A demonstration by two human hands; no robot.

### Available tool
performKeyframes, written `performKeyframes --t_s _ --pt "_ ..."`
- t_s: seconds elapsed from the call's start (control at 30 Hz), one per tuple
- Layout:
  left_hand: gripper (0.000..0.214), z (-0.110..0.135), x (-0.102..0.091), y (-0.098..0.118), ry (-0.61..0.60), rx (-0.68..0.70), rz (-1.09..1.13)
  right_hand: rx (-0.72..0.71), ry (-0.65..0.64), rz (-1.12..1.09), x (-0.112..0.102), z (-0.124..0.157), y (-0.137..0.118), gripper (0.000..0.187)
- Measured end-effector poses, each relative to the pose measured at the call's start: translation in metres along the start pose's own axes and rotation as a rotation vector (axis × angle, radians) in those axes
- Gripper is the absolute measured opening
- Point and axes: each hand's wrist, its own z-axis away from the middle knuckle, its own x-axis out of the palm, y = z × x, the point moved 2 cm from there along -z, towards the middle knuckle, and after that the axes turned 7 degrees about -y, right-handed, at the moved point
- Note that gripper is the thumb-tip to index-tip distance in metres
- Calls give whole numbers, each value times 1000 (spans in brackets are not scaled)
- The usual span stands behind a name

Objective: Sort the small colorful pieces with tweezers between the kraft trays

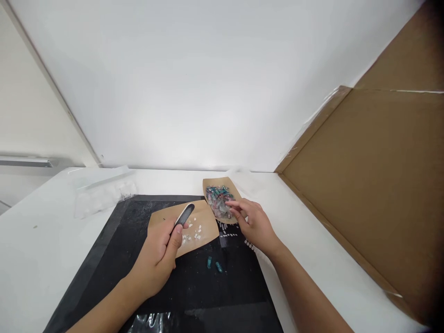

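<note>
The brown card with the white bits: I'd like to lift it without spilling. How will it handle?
Probably light and bendy: the brown card looks thin, flat on the black mat. Its loose white bits would likely slide off if it tilts.

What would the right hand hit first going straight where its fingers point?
The pile of small blue parts on the far card; the right hand seems to be at its edge, though depth is unclear.
</note>
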Motion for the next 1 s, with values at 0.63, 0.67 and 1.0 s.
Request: performKeyframes --t_s 0.63,0.67,1.0 --pt "38 -2 0 -7 55 -60 220 19 99 -160 -12 0 10 17" --pt "37 -2 0 -8 52 -57 216 16 95 -175 -12 0 8 16" --pt "32 0 0 -21 18 -70 280 66 174 -344 -9 6 1 18"
